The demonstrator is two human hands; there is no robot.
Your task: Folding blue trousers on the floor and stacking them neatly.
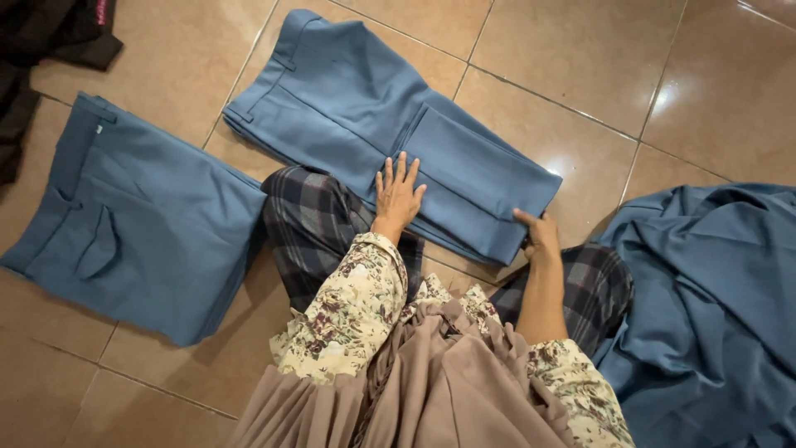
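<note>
1. A pair of blue trousers [373, 116] is lying flat on the brown floor tiles [580, 66], folded so the lower legs are doubled back over the upper part.
2. Its cloth is looking smooth and matte, a dusty steel blue, with a waistband and belt loops showing at the far end and a sharp crease running along the leg.
3. The left hand [398, 195] is resting open on the trousers, palm down and fingers spread, near the middle of the folded edge.
4. The right hand [539, 236] is gripping the near corner of the trousers' doubled-back flap, thumb on top and fingers curled under.
5. To the left of the trousers, a second folded blue pair [133, 216] is lying apart from them.
6. To the right of the trousers, a loose heap of blue cloth [713, 307] is lying crumpled.
7. Just below the trousers, the person's plaid-covered knees [315, 224] are touching the folded edge.
</note>
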